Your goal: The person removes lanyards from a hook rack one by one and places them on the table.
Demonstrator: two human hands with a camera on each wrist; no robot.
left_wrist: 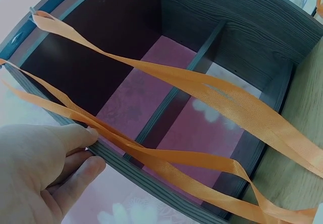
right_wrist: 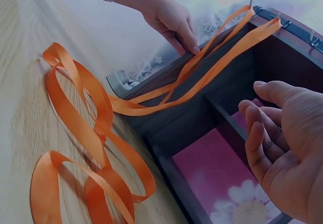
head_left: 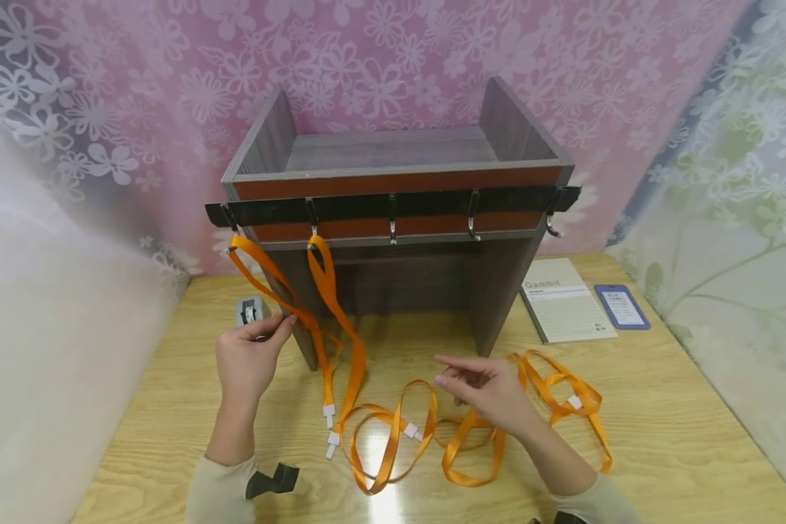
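Note:
Two orange lanyards hang from the two leftmost hooks of a black hook rail (head_left: 432, 204) on a dark wooden shelf unit (head_left: 393, 145). My left hand (head_left: 287, 322) pinches the strap of the leftmost lanyard (head_left: 262, 269) beside the shelf's side panel; the left wrist view shows the strap (left_wrist: 166, 156) running past my fingertips (left_wrist: 93, 133). The second hanging lanyard (head_left: 327, 284) trails down to the table. My right hand (head_left: 442, 375) hovers empty, fingers loosely curled, over more orange lanyards (head_left: 471, 444) lying looped on the table.
A "Gambit" notebook (head_left: 566, 302) and a blue card holder (head_left: 622, 306) lie right of the shelf. A small grey device (head_left: 249, 311) sits behind my left hand. Three hooks on the rail are bare. Curtains close off the wooden table (head_left: 661, 437) on three sides.

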